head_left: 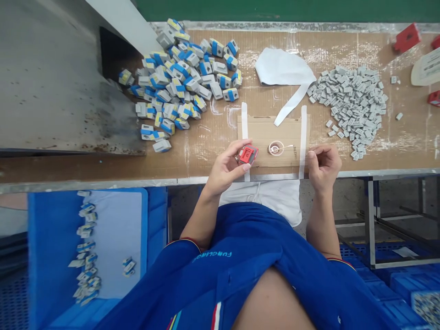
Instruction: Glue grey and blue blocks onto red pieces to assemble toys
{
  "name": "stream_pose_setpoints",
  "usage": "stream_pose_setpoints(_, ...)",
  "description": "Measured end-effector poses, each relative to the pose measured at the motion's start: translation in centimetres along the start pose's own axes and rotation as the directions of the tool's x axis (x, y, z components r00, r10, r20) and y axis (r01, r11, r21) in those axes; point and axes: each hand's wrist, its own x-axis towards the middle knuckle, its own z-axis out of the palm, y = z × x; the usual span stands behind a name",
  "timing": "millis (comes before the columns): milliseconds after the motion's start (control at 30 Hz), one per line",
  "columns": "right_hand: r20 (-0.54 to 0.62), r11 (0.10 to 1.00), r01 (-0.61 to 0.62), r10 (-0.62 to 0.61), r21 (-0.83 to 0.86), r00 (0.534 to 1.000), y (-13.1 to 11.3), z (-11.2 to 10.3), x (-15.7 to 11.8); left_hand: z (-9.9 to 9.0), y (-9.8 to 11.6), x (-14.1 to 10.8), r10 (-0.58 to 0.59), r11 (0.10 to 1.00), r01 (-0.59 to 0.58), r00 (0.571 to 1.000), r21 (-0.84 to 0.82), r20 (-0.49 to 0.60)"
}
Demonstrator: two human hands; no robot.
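Observation:
My left hand [226, 168] grips a small red plastic housing with grey edges [248, 155] between thumb and fingers, over the left part of a cardboard mat [264, 126]. White tape strips [303, 137] run along the mat's two sides. A small round cup [276, 148] with a thin pale stick lying across it stands on the mat, between my hands. My right hand [325, 167] is closed, thumb against curled fingers, just right of the mat. Whatever its fingertips may hold is hidden.
Blue, grey and yellow blocks [185, 78] are heaped at the back left. Small grey tiles [359, 103] form a pile at the right. A white cloth [282, 68] lies behind the mat. Metal machinery [62, 82] borders the left; a blue bin [144, 243] stands below.

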Motion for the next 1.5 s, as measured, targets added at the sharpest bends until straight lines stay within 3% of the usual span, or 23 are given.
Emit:
stream_pose_setpoints(133,0.117,0.988,-0.023,0.004,0.155,0.993,-1.4,1.8,0.0,0.6,0.1,0.1,-0.058,0.986,0.071,0.995,-0.154,0.085)
stream_pose_setpoints(200,0.140,0.984,-0.034,0.009,0.176,0.990,-1.9,2.7,0.2,0.9,0.1,0.2,-0.077,0.983,0.088,0.994,-0.158,0.076)
stream_pose_setpoints(367,0.145,0.993,-0.035,0.019,0.111,0.989,-2.6,3.5,0.9,0.8,0.0,0.2,-0.020,0.994,0.020,1.000,0.110,-0.004)
stream_pose_setpoints(467,0.133,0.999,-0.006,0.000,0.039,0.991,-2.8,3.5,1.2,0.5,-0.4,0.1,0.032,0.983,-0.034,0.999,0.183,0.012)
stream_pose_setpoints(567,0.141,1.000,0.007,-0.008,0.005,0.990,-2.9,3.3,1.3,0.7,-0.7,0.1,-0.011,0.993,0.008,0.999,0.117,0.032)
stream_pose_setpoints(700,0.179,0.999,0.035,-0.033,-0.005,0.983,-2.7,3.1,1.5,1.1,-1.0,0.3,-0.047,0.998,0.048,0.998,0.029,-0.038)
stream_pose_setpoints(867,0.187,0.998,0.065,-0.060,-0.020,0.981,-3.0,3.0,1.8,1.0,-1.2,0.7,0.054,0.997,-0.047,0.991,0.061,-0.124)
stream_pose_setpoints(1000,0.171,1.000,-0.001,0.002,-0.005,0.985,-3.6,3.3,2.0,0.9,-1.5,0.5,0.092,0.995,-0.084,0.987,0.061,-0.134)
stream_pose_setpoints(1200,0.195,1.000,0.011,-0.010,-0.004,0.981,-4.2,3.9,2.7,1.1,-1.2,0.4,-0.025,0.996,0.020,0.998,-0.084,-0.064)
stream_pose_setpoints(1500,0.231,0.991,0.130,-0.120,-0.029,0.965,-4.9,4.4,3.3,1.3,-1.0,0.6,-0.054,0.996,0.047,0.994,-0.078,-0.098)
